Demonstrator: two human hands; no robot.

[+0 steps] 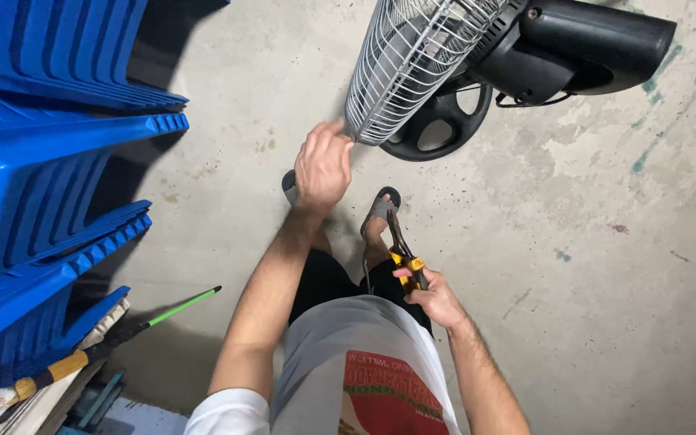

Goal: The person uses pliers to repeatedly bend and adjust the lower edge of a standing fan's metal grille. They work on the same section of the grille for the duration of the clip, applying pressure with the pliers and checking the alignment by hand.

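Note:
I look straight down at a standing fan whose wire grille (412,64) is tilted toward me, with a black motor housing (590,40) behind it and a round black base (441,121) on the floor. My left hand (322,165) is raised to the lower rim of the grille, fingers pinching at its edge. My right hand (435,296) hangs lower by my hip and grips pliers (403,246) with yellow and black handles, jaws pointing away from me. My sandalled feet stand just under the fan.
Stacked blue plastic chairs (50,161) fill the left side. A tool with a green shaft and wooden handle (122,334) lies at their foot beside some boards. The stained concrete floor (606,242) stretches to the right.

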